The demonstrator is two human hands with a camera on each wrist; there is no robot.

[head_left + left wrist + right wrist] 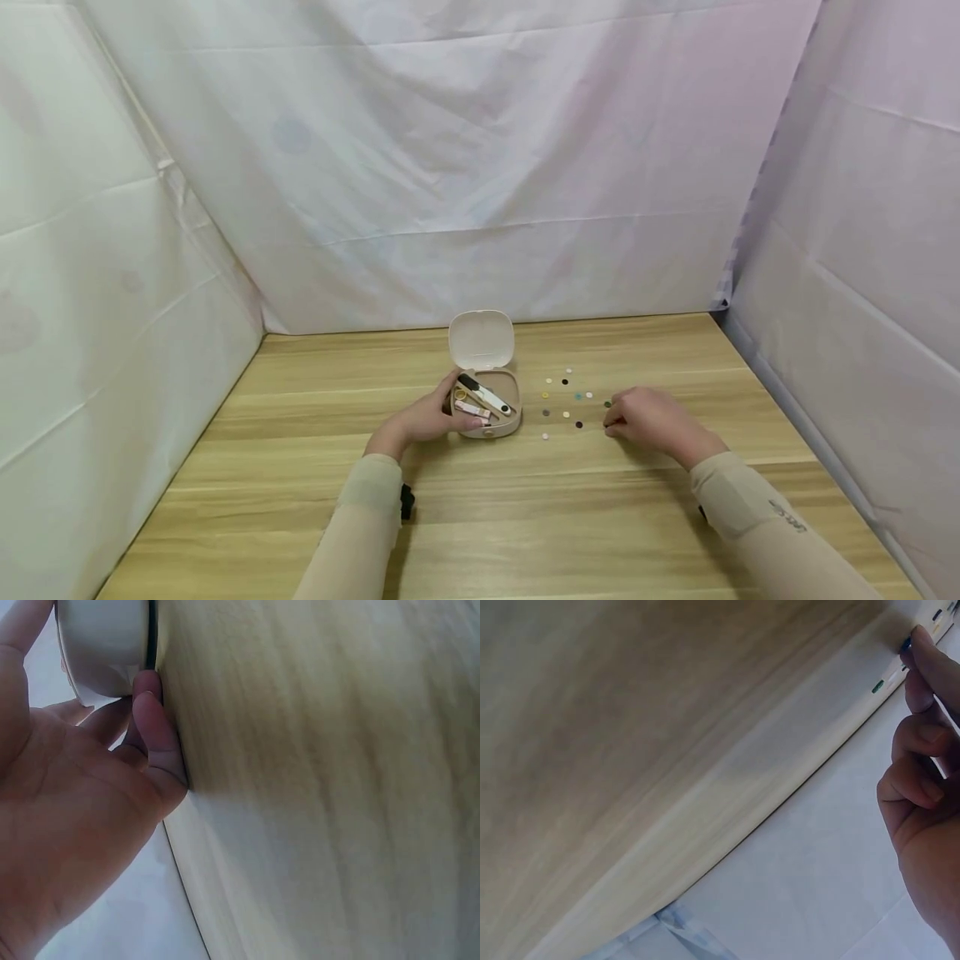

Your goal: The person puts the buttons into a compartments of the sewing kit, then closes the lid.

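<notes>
A small cream case (491,432) stands on the table with its lid (482,339) raised. My left hand (427,415) holds the case at its left side, thumb along the front and fingers around the side and back. Inside lie a white-and-black tool (486,395), a yellow round piece (461,395) and a pale pink-and-white packet (472,409). To the right of the scattered buttons, my right hand (651,418) pinches a dark blue button (906,644) between thumb and fingertip, close over the table. A green button (877,686) lies beside those fingers.
Several small buttons lie between the case and my right hand, among them a yellow button (545,395), a black button (579,425) and a white button (545,437). The wood-grain table (495,525) is bordered by white cloth (480,167) at the back and sides.
</notes>
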